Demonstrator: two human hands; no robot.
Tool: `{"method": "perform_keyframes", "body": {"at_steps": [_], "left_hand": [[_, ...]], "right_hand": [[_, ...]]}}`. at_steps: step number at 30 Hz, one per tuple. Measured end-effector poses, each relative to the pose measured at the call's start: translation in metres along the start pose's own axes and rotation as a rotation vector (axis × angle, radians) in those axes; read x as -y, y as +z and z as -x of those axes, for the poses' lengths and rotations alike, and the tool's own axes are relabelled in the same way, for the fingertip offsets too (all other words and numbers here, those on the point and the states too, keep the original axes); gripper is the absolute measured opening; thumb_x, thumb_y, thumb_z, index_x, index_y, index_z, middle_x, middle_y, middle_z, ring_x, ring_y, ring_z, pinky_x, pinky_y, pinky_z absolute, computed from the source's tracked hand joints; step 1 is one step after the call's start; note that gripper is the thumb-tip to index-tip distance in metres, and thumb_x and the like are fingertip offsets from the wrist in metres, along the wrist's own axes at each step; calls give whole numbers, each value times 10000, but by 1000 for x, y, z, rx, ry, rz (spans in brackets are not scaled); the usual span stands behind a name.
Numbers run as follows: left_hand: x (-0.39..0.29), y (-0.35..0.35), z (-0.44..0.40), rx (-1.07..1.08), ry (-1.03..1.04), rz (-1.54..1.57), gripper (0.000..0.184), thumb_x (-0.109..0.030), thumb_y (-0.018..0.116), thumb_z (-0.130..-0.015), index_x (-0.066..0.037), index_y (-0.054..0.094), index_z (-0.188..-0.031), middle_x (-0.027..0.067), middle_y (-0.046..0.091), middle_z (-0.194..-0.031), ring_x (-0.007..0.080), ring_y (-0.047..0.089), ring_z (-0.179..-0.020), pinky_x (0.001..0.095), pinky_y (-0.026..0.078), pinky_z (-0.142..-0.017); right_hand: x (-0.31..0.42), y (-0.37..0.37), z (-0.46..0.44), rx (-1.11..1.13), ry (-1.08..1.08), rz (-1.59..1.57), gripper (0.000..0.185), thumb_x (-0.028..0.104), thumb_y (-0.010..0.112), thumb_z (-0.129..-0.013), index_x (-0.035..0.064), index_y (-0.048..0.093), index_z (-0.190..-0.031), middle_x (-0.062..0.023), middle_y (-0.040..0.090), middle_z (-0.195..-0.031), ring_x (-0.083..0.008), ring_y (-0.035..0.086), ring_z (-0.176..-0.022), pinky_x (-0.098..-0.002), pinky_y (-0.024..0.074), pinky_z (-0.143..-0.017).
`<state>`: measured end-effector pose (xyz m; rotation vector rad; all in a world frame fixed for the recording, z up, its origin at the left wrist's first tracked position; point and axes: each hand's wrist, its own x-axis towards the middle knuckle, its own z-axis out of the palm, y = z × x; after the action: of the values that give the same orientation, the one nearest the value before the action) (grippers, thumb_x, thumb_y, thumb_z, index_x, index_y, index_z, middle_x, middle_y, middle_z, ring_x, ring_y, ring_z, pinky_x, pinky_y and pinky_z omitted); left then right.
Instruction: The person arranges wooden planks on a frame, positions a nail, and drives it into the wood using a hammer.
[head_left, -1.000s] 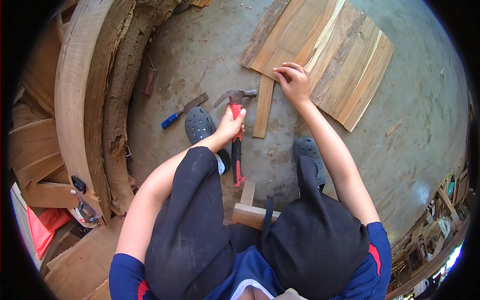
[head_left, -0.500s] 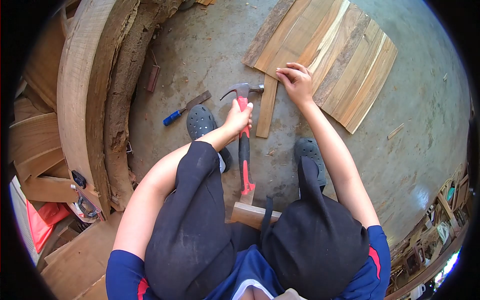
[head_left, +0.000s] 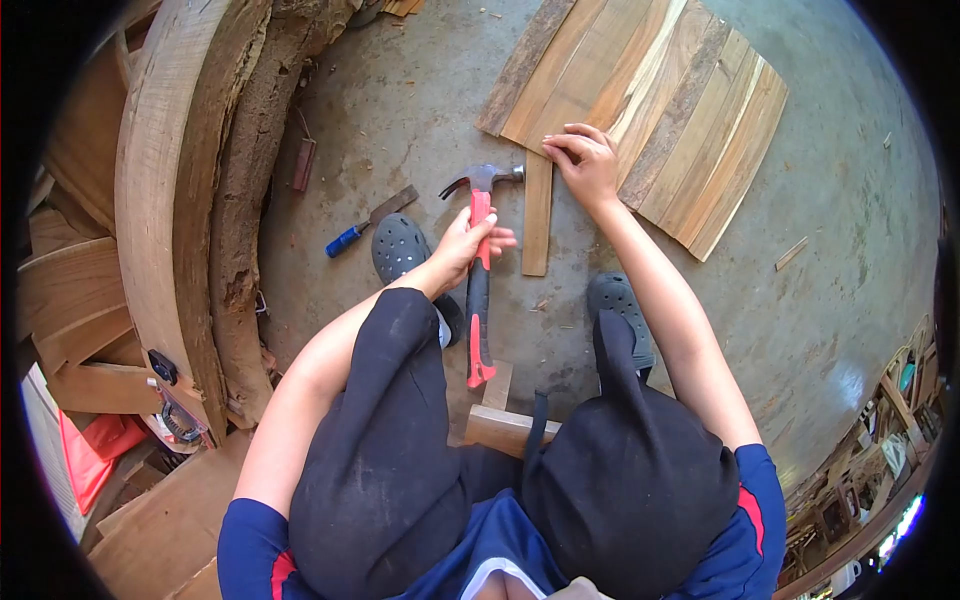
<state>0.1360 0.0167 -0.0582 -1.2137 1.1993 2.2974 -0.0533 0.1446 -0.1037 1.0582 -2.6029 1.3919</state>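
Note:
My left hand holds a claw hammer high on its red and black handle, just below the metal head. Its thumb presses on the handle while some fingers stretch out past it. At the near corner of a panel of joined wooden strips, my right hand has thumb and forefinger pinched together. Anything between those fingertips is too small to make out. A short wooden strip lies between the hammer head and my right hand, its far end meeting the panel's edge.
A blue-handled chisel lies on the concrete floor beside my left grey clog. Thick timber slabs stand along the left. Between my knees is a wooden block. Scrap wood is piled at the lower right.
The fingers of my left hand have loosened and spread, and the hammer's handle end has swung slightly left and up. My right hand stays pinched at the panel's corner.

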Motion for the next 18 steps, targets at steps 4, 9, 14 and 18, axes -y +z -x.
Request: {"method": "perform_keyframes", "body": {"at_steps": [4, 9, 14, 18], "left_hand": [[-5, 13, 14, -30, -51, -72, 376, -313, 475, -924, -122, 338, -1218, 68, 554, -776, 145, 585, -611, 222, 453, -507], [-3, 10, 7, -149, 303, -489, 287, -305, 461, -926, -87, 387, -1098, 90, 508, -675, 194, 524, -534, 305, 409, -464], [-32, 38, 11, -260, 728, -903, 227, -197, 483, -904, -10, 406, -1008, 247, 561, -701, 429, 570, -656, 467, 421, -540], [-36, 50, 4, -272, 736, -977, 210, -186, 485, -900, -22, 410, -1009, 253, 568, -734, 454, 557, -699, 479, 424, -561]], "right_hand": [[1, -1, 1, -9, -14, 14, 89, 237, 711, -695, 166, 699, -748, 19, 673, -789, -159, 585, -921, -315, 377, -830], [1, 0, 1, -31, -37, 40, 85, 239, 709, -697, 171, 694, -745, 25, 673, -790, -157, 586, -921, -313, 381, -823], [1, 0, 3, -41, -66, 82, 108, 211, 710, -685, 134, 682, -756, 15, 635, -847, -197, 564, -937, -334, 391, -827], [1, 0, 2, -36, -57, 80, 116, 208, 713, -673, 122, 673, -739, 7, 613, -850, -205, 557, -937, -342, 393, -824]]}}
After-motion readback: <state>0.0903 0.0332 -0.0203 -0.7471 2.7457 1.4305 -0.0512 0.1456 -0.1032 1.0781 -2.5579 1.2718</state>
